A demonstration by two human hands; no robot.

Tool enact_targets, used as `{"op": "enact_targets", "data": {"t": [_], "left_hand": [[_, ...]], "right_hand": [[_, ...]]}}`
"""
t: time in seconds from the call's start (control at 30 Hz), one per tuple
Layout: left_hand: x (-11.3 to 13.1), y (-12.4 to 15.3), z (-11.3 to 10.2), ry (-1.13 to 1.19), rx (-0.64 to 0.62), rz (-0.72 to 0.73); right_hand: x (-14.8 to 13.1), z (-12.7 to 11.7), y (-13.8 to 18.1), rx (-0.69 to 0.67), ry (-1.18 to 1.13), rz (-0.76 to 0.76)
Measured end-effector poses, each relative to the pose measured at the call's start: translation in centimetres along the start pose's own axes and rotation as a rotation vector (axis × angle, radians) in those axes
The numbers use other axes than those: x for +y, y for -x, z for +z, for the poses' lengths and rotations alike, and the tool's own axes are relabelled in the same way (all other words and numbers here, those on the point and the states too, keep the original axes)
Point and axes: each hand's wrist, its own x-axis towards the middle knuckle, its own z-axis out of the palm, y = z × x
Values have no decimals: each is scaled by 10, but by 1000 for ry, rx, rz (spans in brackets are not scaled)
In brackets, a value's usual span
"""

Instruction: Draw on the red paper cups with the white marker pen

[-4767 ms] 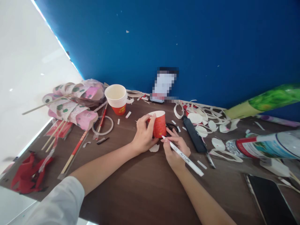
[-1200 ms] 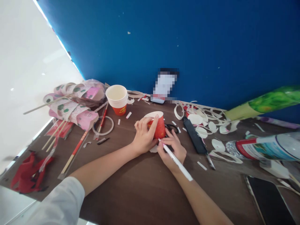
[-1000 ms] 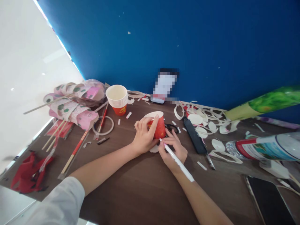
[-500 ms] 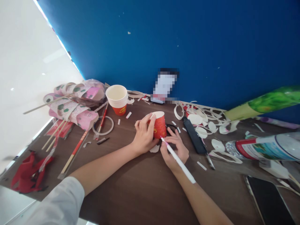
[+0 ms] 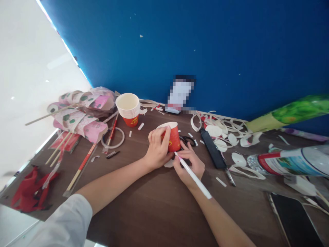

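Observation:
A red paper cup (image 5: pixel 174 139) with yellow print and a pale rim stands tilted in the middle of the table. My left hand (image 5: pixel 158 147) is wrapped round its left side, the thumb near the rim. In my right hand (image 5: pixel 191 164) is a white marker (image 5: pixel 194 179), held like a pen. Its tip is at the cup's lower edge; whether it touches cannot be told. Black-handled scissors (image 5: pixel 188 141) lie just behind my right fingers. A white paper scrap (image 5: pixel 169 164) lies partly under my left hand.
Stacked paper cups (image 5: pixel 131 120) stand behind left, near pink paper crafts (image 5: pixel 79 120). A phone (image 5: pixel 180 92) leans on the blue panel (image 5: pixel 205 41). Rightward lie paper scraps (image 5: pixel 214 131), a black glue gun (image 5: pixel 213 149), a plastic bottle (image 5: pixel 288 160) and a dark phone (image 5: pixel 293 219).
The cup has shifted slightly left in my left hand. My right hand and the marker have moved a little left with it, uncovering more of the scissors.

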Motion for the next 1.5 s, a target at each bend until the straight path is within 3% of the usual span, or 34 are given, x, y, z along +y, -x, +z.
{"op": "enact_targets", "data": {"t": [0.67, 1.5], "left_hand": [[-1, 0, 1, 37, -6, 26], [-2, 0, 1, 34, -6, 62]], "right_hand": [[0, -1, 0, -47, 35, 11], [-1, -1, -1, 0, 33, -17]]}}
